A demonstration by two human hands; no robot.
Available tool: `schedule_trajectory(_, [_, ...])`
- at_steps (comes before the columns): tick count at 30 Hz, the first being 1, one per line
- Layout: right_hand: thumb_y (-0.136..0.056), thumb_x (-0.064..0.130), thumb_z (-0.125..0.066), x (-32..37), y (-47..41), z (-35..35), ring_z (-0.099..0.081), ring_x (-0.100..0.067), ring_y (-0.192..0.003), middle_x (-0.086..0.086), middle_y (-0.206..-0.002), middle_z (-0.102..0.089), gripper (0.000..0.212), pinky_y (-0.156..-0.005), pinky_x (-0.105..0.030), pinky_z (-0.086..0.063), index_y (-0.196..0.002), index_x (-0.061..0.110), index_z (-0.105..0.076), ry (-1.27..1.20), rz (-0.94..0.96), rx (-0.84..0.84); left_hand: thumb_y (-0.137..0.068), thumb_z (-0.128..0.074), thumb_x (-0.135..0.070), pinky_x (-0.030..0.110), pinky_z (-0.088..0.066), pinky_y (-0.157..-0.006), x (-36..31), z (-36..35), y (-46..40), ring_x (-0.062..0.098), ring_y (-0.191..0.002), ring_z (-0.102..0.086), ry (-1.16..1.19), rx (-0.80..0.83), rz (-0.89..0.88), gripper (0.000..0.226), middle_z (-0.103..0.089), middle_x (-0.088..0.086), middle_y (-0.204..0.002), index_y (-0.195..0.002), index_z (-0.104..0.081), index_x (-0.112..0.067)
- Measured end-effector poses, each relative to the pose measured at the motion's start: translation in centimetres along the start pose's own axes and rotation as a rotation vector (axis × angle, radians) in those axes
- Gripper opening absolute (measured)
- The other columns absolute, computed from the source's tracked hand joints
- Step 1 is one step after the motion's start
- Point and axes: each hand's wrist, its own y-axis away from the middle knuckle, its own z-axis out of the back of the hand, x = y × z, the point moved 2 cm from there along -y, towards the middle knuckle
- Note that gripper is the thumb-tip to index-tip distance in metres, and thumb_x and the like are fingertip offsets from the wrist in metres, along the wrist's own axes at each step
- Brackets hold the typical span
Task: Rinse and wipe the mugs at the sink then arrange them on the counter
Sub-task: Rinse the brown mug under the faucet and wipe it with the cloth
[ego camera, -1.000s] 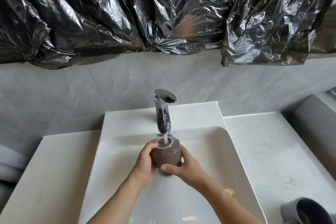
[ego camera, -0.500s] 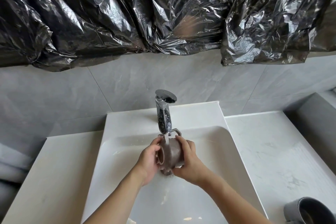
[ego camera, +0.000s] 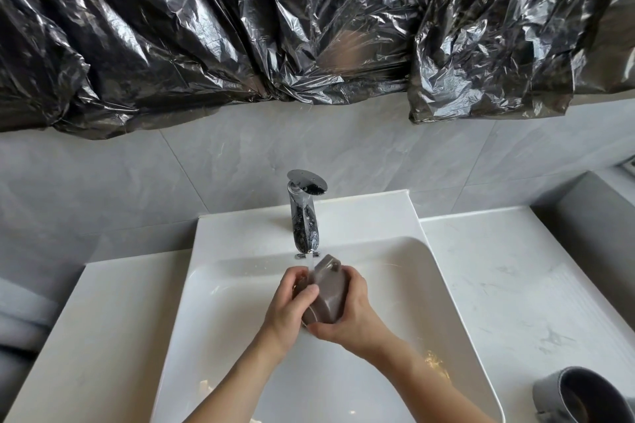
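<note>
My hands, left hand (ego camera: 292, 302) and right hand (ego camera: 350, 314), both grip the brown mug (ego camera: 326, 292) over the sink (ego camera: 443, 285). 1 second ago it stood upright filling under the tap (ego camera: 304, 216); I have since rolled it over, so its base faces the stream and its mouth points toward me. I judge the outside is now being rinsed, with wiping next. A grey mug (ego camera: 584, 395) waits on the table (ego camera: 515, 285) at right.

Mug (ego camera: 326, 295) between both hands over sink (ego camera: 429, 271), under faucet (ego camera: 304, 216); second mug (ego camera: 584, 395) on bench (ego camera: 515, 285), far right.
</note>
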Motion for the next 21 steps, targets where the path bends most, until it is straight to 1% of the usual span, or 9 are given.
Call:
schedule_trajectory(5, [-0.063,0.034,-0.089,-0.5,0.2,-0.6,-0.040,0.004,-0.126,0.007,-0.133,-0.033,0.097,-0.088,-0.005,-0.042,-0.128,0.039,-0.017,0.014,0.011,-0.006,-0.075,-0.063,-0.050,0.024,-0.048,-0.073,0.6,0.2,0.8,0.011,-0.078,-0.061,-0.193,0.025,-0.089,0.043,-0.065,-0.001,-0.087,-0.108,-0.055,-0.024])
schedule_trajectory(8, [-0.066,0.033,-0.087,0.0,0.1,-0.8,-0.035,0.007,-0.127,0.019,-0.126,-0.031,0.092,-0.091,-0.003,-0.039,-0.129,0.038,-0.020,0.020,0.015,0.024,-0.073,-0.062,-0.052,0.024,-0.049,-0.073,0.3,0.5,1.0,0.012,-0.081,-0.061,-0.212,-0.009,-0.073,0.039,-0.066,-0.001,-0.089,-0.102,-0.056,-0.027])
schedule_trajectory(9, [-0.066,0.033,-0.086,0.3,0.0,-0.8,-0.036,0.004,-0.128,0.021,-0.126,-0.031,0.090,-0.094,-0.008,-0.041,-0.129,0.038,-0.022,0.004,0.012,0.045,-0.072,-0.061,-0.053,0.025,-0.049,-0.073,0.0,0.6,1.0,0.012,-0.082,-0.062,-0.206,-0.021,-0.064,0.040,-0.066,-0.001,-0.090,-0.102,-0.056,-0.027])
schedule_trajectory(11, [-0.061,0.035,-0.084,0.9,-0.5,-1.1,-0.041,-0.002,-0.129,0.017,-0.131,-0.036,0.086,-0.099,-0.025,-0.050,-0.126,0.039,-0.028,-0.040,-0.019,0.098,-0.069,-0.060,-0.056,0.024,-0.050,-0.073,-0.7,1.2,0.9,0.012,-0.085,-0.063,-0.204,-0.035,-0.039,0.046,-0.067,-0.001,-0.093,-0.102,-0.056,-0.024])
schedule_trajectory(13, [-0.056,0.033,-0.082,1.5,-0.7,-1.1,-0.051,-0.010,-0.123,0.006,-0.132,-0.045,0.081,-0.091,-0.035,-0.057,-0.122,0.040,-0.035,-0.106,-0.056,0.139,-0.067,-0.056,-0.061,0.028,-0.050,-0.080,-1.6,2.0,0.8,0.015,-0.092,-0.064,-0.269,-0.025,0.008,0.050,-0.066,0.000,-0.100,-0.103,-0.056,-0.025])
schedule_trajectory(15, [-0.054,0.029,-0.080,2.0,-0.8,-0.8,-0.061,-0.016,-0.114,-0.003,-0.129,-0.053,0.079,-0.081,-0.035,-0.061,-0.121,0.038,-0.038,-0.186,-0.084,0.165,-0.072,-0.048,-0.067,0.033,-0.049,-0.091,-3.2,2.8,0.8,0.013,-0.102,-0.062,-0.447,-0.030,0.009,0.053,-0.062,-0.006,-0.113,-0.109,-0.054,-0.030])
schedule_trajectory(17, [-0.056,0.027,-0.079,2.6,-0.6,-0.3,-0.067,-0.017,-0.104,-0.006,-0.123,-0.061,0.076,-0.080,-0.041,-0.059,-0.122,0.029,-0.043,-0.269,-0.142,0.192,-0.084,-0.041,-0.058,0.028,-0.040,-0.103,-6.0,3.3,0.9,0.010,-0.117,-0.053,-0.684,-0.126,-0.161,0.052,-0.050,-0.011,-0.132,-0.127,-0.047,-0.030])
schedule_trajectory(19, [-0.062,0.025,-0.077,3.0,-0.3,0.2,-0.069,-0.015,-0.096,-0.004,-0.117,-0.067,0.068,-0.083,-0.045,-0.059,-0.123,0.023,-0.048,-0.379,-0.249,0.240,-0.091,-0.038,-0.039,0.021,-0.024,-0.112,-9.6,3.0,0.5,0.014,-0.135,-0.036,-0.875,-0.207,-0.449,0.056,-0.038,-0.002,-0.147,-0.143,-0.038,-0.019])
schedule_trajectory(21, [-0.066,0.032,-0.075,3.1,0.0,0.5,-0.070,-0.018,-0.096,-0.005,-0.114,-0.070,0.063,-0.085,-0.044,-0.061,-0.124,0.020,-0.053,-0.471,-0.357,0.295,-0.091,-0.035,-0.024,0.024,-0.013,-0.119,-12.7,2.1,-0.5,0.015,-0.147,-0.018,-1.022,-0.178,-0.591,0.063,-0.022,0.001,-0.159,-0.153,-0.026,-0.016])
